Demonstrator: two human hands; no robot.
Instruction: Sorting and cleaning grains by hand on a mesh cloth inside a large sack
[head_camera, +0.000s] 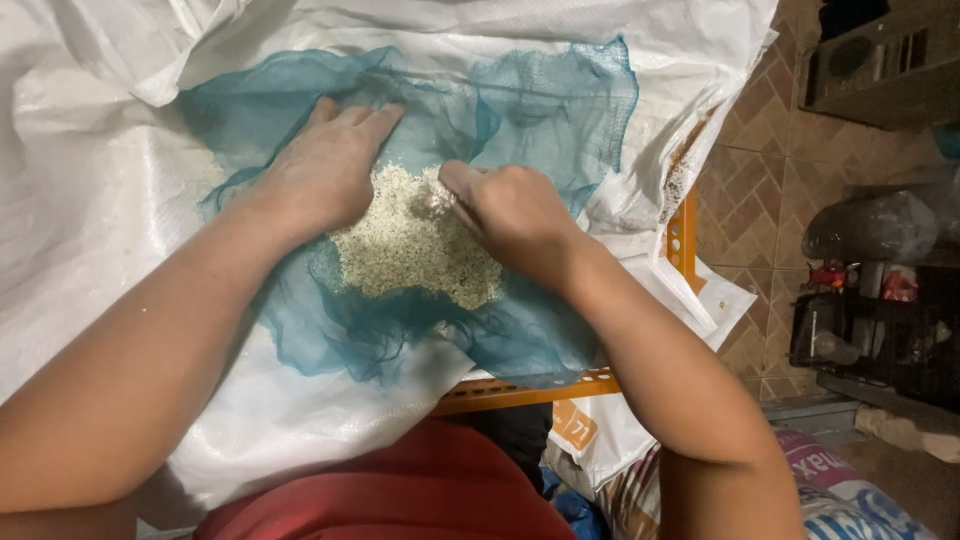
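While the left hand (322, 172) presses flat and open on the teal mesh cloth (540, 120), keep it there as an anchor so the right hand (512, 210), its grip curled loosely over the grain, can work the pile evenly. The pale, fine grain heap (405, 250) lies mid-cloth between both hands, on the white woven sack (90, 200).

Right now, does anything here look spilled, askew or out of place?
A line of brownish grit lies along the right edge of the white woven plastic sheet, away from the pale grain heap on the blue mesh cloth. The left hand and right hand rest at the heap.
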